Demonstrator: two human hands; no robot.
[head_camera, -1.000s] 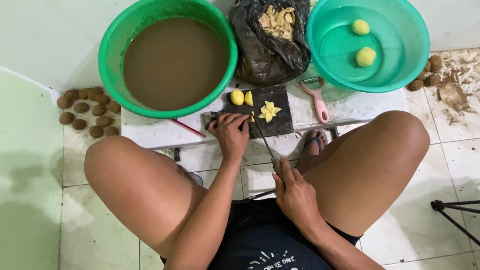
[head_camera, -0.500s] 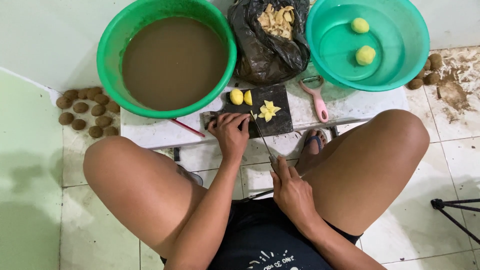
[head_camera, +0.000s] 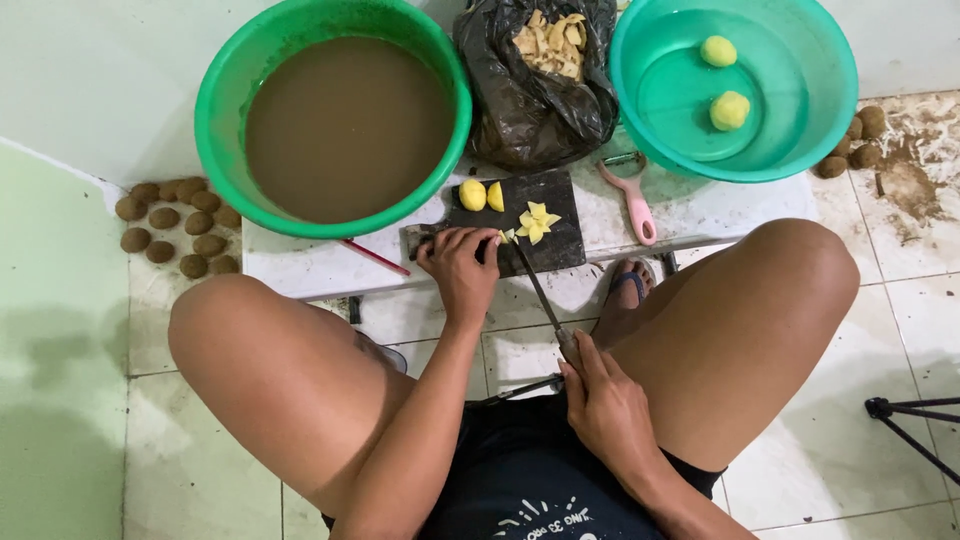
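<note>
— Moved since a moment ago? Right hand (head_camera: 608, 408) drawn back toward the lap, knife (head_camera: 540, 290) sliding with it, tip now at the near edge of the black cutting board (head_camera: 555, 200).

— From the head view: closed around the knife handle. Left hand (head_camera: 460, 265) curled down over a potato piece on the board's near left corner, mostly hidden.

— Elsewhere on the board?

— Two peeled halves (head_camera: 481, 195) at the far edge, cut yellow pieces (head_camera: 536, 222) mid-board. Pink peeler (head_camera: 634, 203) just beside it.

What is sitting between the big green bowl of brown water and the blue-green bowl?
A crumpled black plastic bag holding pale peelings sits between the green bowl and the blue-green bowl, as the head view shows.
</note>
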